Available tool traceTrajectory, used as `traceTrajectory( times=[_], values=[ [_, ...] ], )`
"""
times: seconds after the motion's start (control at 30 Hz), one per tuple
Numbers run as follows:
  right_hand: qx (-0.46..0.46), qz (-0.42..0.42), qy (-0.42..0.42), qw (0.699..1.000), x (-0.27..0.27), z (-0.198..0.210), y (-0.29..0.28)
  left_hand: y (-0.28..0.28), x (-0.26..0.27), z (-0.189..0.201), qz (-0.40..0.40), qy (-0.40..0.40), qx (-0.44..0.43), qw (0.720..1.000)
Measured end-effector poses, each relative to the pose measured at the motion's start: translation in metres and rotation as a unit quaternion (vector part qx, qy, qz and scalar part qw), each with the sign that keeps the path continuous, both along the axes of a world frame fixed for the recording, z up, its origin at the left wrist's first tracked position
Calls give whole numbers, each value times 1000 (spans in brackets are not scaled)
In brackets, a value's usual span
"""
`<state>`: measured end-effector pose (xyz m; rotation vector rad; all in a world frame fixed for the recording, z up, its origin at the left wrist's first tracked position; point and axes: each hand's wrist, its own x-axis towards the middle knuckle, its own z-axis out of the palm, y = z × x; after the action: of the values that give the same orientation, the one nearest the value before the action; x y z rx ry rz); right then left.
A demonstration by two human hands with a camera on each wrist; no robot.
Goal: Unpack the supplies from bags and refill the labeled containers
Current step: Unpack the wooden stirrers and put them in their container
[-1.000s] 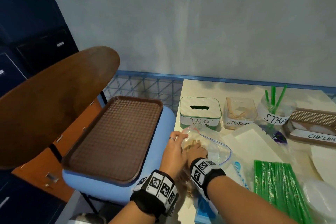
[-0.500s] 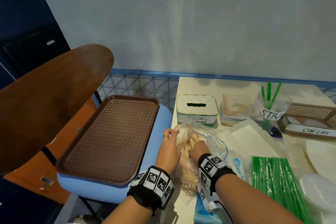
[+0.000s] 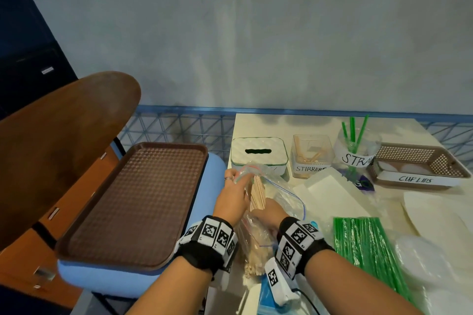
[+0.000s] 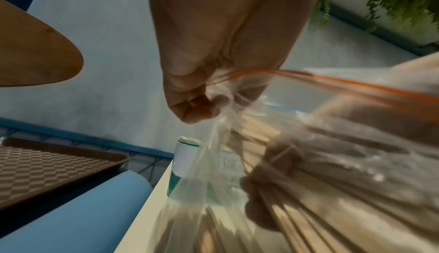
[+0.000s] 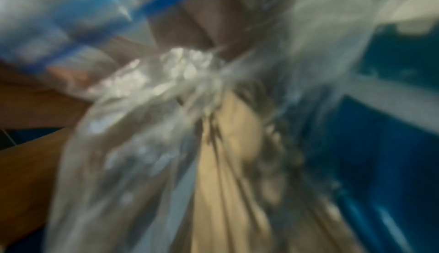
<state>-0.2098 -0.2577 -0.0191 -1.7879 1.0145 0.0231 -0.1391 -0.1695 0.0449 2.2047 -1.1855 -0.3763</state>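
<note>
A cream bench (image 3: 258, 123) stands against the wall, and beside it one brown tray (image 3: 133, 202) lies on a blue seat. Along the back of the bench stand four labeled containers: one tissue box (image 3: 258, 153), one clear stirrer tub (image 3: 312, 153) with a few sticks in it, one straw cup (image 3: 358, 151) holding four green straws, and one brown cup-lid basket (image 3: 419, 163). In front of them lie one stack of white napkins (image 3: 335, 194), one pack of green straws (image 3: 368, 243) and a pile of clear lids (image 3: 425, 261), too blurred together to count.

At the bench's near left edge one clear zip bag (image 3: 281, 194) of wooden stirrers (image 3: 257, 192) is held up between two hands. The left hand (image 3: 230, 199) has its grip closed on the bag's rim: in the left wrist view thumb and fingers pinch the bunched plastic at the red zip line. The right hand (image 3: 268, 212) reaches into the bag's mouth, fingers curled round the bundle of stirrers, seen through the plastic from the left wrist; the right wrist view is too blurred to add more. The number of sticks cannot be told.
</note>
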Motion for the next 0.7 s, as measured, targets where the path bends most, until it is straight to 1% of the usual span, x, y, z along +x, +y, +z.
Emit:
traceTrajectory(
  times=[0.13,0.27,0.33,0.4,0.5,0.6,0.7],
  values=[
    [12,4,-81,997,-11,12,8,-9,9,3,7,-7,0,1000],
    [16,0,-171,985,-26,36,18,-13,20,-5,28,18,27,999],
    [-1,-20,-206,978,-30,45,19,-11,19,-9,25,29,33,999],
    [11,-69,-240,968,-32,49,16,-8,16,-11,14,31,32,999],
    [69,-168,-282,942,-34,54,10,-6,14,-15,5,27,28,999],
    [141,-264,-315,901,-35,58,1,-3,12,-18,2,22,28,999],
    [193,-325,-331,865,-38,62,-13,-1,9,-22,0,16,29,999]
  ],
)
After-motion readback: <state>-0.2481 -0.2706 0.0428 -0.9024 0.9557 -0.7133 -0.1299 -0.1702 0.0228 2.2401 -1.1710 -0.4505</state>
